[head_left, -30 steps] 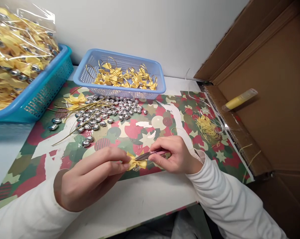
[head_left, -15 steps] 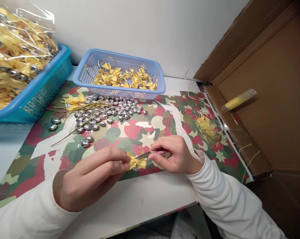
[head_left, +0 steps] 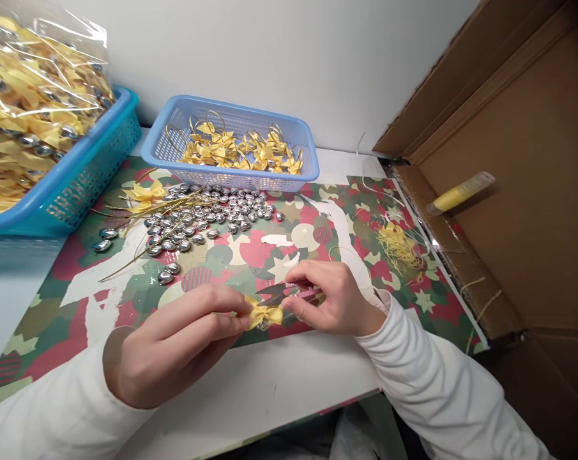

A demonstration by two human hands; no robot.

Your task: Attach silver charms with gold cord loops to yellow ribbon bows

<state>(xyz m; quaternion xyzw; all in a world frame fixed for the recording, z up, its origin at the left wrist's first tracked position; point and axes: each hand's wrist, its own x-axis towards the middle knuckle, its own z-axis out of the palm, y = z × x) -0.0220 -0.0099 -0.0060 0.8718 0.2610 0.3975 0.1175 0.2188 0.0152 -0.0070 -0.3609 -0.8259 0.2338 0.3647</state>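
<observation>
My left hand (head_left: 183,338) pinches a small yellow ribbon bow (head_left: 264,314) at its left side, low over the patterned mat (head_left: 53,313). My right hand (head_left: 334,300) holds small thread snips (head_left: 289,292) with a pink handle; their blades are spread apart just above the bow. A silver bead seems to sit under the bow, mostly hidden. Both sleeves are white.
A pile of silver beads (head_left: 212,214) and gold cords with a yellow bow (head_left: 142,195) lie behind. A light blue basket (head_left: 231,172) holds finished bows. A teal basket (head_left: 73,185) with a full plastic bag stands left. Yellow thread scraps (head_left: 398,246), cardboard box (head_left: 509,191) right.
The snips' blades, closed against the bow before, now stand open. My right hand has shifted slightly left. My left hand and the bow have barely moved.
</observation>
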